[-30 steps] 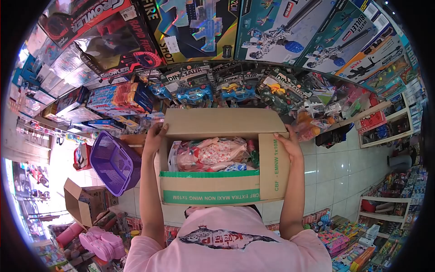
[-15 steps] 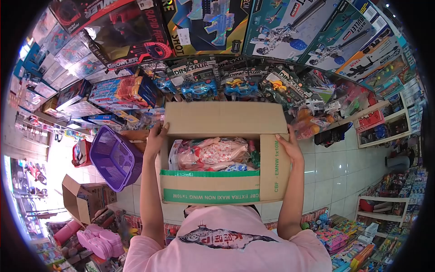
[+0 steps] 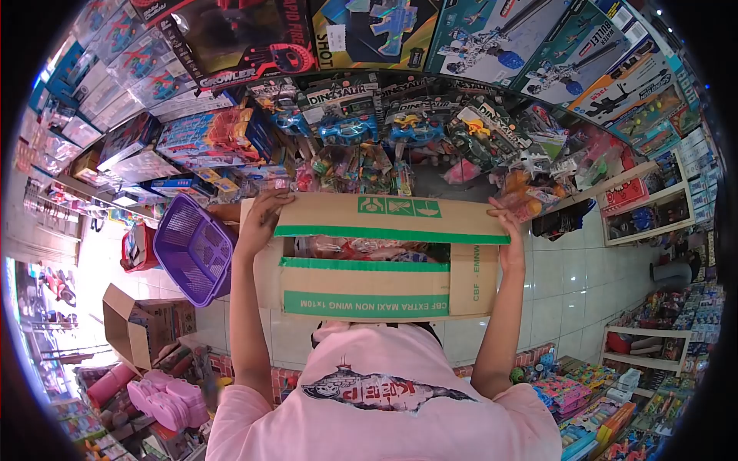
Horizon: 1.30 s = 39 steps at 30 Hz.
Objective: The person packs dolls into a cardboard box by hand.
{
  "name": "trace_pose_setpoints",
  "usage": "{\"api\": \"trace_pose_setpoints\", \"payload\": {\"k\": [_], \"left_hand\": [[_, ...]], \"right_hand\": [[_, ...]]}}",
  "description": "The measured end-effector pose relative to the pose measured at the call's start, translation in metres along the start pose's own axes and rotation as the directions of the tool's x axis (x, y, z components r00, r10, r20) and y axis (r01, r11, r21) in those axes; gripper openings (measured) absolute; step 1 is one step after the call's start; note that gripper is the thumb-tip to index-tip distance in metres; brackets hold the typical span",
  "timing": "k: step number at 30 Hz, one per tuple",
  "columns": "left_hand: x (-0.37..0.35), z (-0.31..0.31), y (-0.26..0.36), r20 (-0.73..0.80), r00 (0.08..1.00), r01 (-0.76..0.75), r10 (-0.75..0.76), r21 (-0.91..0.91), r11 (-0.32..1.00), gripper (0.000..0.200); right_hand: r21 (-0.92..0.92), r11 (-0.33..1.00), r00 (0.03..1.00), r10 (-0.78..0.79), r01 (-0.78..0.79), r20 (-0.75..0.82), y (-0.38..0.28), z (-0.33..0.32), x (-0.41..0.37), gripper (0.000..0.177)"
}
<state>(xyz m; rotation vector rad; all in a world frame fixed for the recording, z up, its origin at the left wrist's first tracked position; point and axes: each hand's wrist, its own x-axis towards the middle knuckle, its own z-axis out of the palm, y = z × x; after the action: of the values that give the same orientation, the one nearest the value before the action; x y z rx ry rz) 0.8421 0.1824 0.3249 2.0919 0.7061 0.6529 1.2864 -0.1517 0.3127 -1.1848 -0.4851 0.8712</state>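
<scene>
A brown cardboard box [image 3: 369, 302] with green tape and printing is in front of my chest. Its long far flap [image 3: 323, 213], with green symbols on it, leans over the opening. Through the remaining gap I see plastic-wrapped pink and red items [image 3: 361, 248], whose kind I cannot make out. My left hand [image 3: 264, 220] grips the flap's left end, fingers over its top edge. At the flap's right end, my right hand [image 3: 507, 228] holds the corner, with fingers bent over it.
A purple plastic basket [image 3: 196, 253] stands at the left, above an open cardboard box [image 3: 146, 326]. Beyond my box, shelves carry bagged dinosaur toys [image 3: 338, 123] and boxed toy guns [image 3: 492, 46]. More goods line the lower right, and white floor tiles [image 3: 565, 276] show at the right.
The far flap has swung toward me, covering much of the opening. Both hands have moved from the box's sides to the flap's ends. Bagged toys behind the box are now visible.
</scene>
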Motion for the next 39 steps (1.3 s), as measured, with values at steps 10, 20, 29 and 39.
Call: {"api": "trace_pose_setpoints", "payload": {"k": [10, 20, 29, 39], "left_hand": [[-0.035, 0.013, 0.026, -0.078, 0.997, 0.023, 0.012, 0.436, 0.9, 0.041], [-0.138, 0.0, 0.008, -0.538, 0.734, 0.651, -0.415, 0.384, 0.655, 0.054], [-0.167, -0.032, 0.06, -0.248, 0.805, 0.309, -0.539, -0.6, 0.738, 0.048], [-0.121, 0.032, 0.122, 0.077, 0.996, -0.047, 0.044, 0.028, 0.999, 0.089]], "right_hand": [[-0.936, 0.268, 0.964, -0.202, 0.227, 0.176, 0.012, 0.021, -0.026, 0.054], [-0.958, -0.057, 0.942, -0.172, 0.281, 0.287, 0.059, 0.165, -0.063, 0.047], [-0.941, -0.086, 0.917, -0.211, 0.327, 0.338, 0.066, 0.184, -0.072, 0.053], [-0.906, 0.056, 0.84, -0.402, 0.42, 0.365, 0.071, 0.201, -0.084, 0.055]]}}
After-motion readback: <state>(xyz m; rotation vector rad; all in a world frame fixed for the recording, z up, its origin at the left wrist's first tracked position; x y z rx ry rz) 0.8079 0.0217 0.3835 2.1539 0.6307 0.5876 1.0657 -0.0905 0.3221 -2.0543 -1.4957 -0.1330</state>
